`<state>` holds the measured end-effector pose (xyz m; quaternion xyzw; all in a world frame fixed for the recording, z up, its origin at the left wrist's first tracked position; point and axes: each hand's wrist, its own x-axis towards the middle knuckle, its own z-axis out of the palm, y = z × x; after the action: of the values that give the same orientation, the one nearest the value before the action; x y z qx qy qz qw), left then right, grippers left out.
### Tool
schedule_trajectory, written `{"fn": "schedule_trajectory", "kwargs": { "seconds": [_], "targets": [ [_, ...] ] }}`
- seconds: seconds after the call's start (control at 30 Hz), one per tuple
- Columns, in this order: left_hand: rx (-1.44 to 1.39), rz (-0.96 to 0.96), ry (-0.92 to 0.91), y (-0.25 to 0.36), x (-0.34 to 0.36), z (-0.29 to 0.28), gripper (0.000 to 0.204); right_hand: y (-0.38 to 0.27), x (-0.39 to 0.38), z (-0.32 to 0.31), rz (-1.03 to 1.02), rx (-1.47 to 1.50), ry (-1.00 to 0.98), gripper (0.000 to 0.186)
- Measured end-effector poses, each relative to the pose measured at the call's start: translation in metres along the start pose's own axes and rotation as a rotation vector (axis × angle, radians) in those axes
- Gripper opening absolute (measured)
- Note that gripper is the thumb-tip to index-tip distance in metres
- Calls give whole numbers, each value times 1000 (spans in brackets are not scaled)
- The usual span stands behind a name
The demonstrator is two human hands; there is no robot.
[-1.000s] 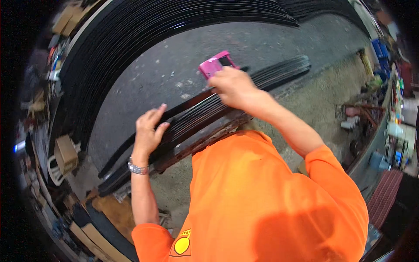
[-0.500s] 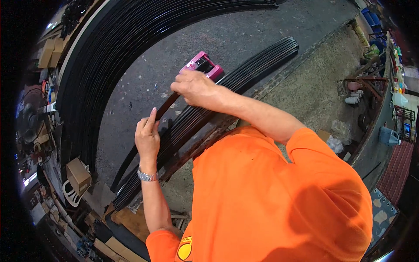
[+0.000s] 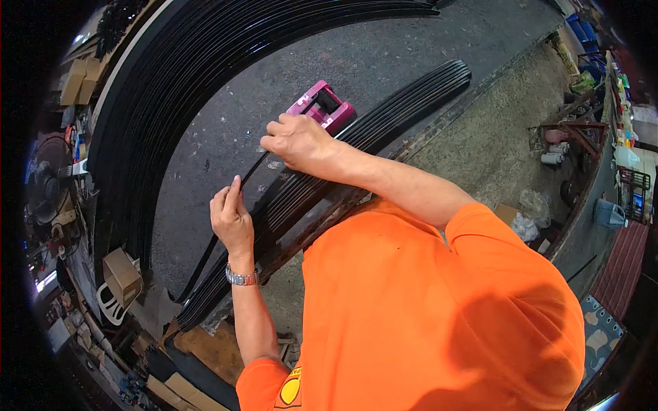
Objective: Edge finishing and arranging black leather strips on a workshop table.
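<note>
The left hand [image 3: 232,220] pinches one thin black strip [image 3: 255,170] lifted off the black strip stack [image 3: 384,123], while the right hand [image 3: 296,140], fingers curled, presses it at one o'clock, beside a magenta block [image 3: 322,106].

You see brown cardboard boxes [image 3: 122,274] at your lower left, more cartons [image 3: 77,80] upper left, and a round yellow badge [image 3: 290,390] on your orange shirt.

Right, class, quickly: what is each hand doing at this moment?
Left hand: fingers closed, pinching a thin black strip lifted off the long black strip bundle.
Right hand: curled closed, pressing on the same bundle beside the pink plastic tool.
</note>
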<state>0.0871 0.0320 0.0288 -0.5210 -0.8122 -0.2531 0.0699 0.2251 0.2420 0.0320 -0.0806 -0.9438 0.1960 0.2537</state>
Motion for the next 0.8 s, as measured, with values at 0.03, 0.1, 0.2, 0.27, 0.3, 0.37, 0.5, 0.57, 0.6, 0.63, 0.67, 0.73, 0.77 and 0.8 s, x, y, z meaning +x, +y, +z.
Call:
{"fn": "schedule_trajectory", "kwargs": {
  "seconds": [0.03, 0.1, 0.2, 0.27, 0.3, 0.37, 0.5, 0.57, 0.6, 0.63, 0.67, 0.73, 0.77, 0.8],
  "targets": [
    [19, 22, 9, -2, -1, 2, 34, 1, -2, 4, 4, -6, 14, 19],
    [36, 35, 13, -6, -2, 7, 33, 2, -4, 5, 6, -19, -1, 18],
    [68, 54, 17, -6, 0, 14, 32, 3, -5, 1, 18, -48, -44, 18],
    [84, 57, 19, -3, 3, 19, 32, 7, -7, -2, 25, -64, -72, 18],
    [72, 73, 18, 0, 7, 21, 34, 11, -8, -2, 36, -99, -77, 19],
    [69, 75, 21, 5, 13, 28, 35, 18, -9, -6, 35, -125, -86, 21],
    [73, 92, 41, 24, 30, 46, 36, 33, -10, -19, -8, -131, -116, 18],
    [12, 119, 44, 38, 40, 57, 35, 42, -12, -21, -39, -197, -114, 15],
    [3, 119, 48, 46, 45, 64, 34, 49, -12, -22, -64, -203, -71, 14],
    [14, 118, 50, 55, 48, 70, 35, 57, -15, -26, -80, -192, -73, 14],
    [18, 105, 54, 63, 50, 77, 35, 63, -16, -33, -59, -202, -74, 15],
    [11, 92, 54, 80, 59, 90, 35, 83, -22, -43, -35, -258, -58, 16],
    [26, 79, 57, 87, 64, 95, 35, 92, -24, -47, -35, -275, -62, 16],
    [25, 76, 63, 93, 68, 100, 34, 101, -27, -55, -51, -264, -45, 16]
  ]
}}
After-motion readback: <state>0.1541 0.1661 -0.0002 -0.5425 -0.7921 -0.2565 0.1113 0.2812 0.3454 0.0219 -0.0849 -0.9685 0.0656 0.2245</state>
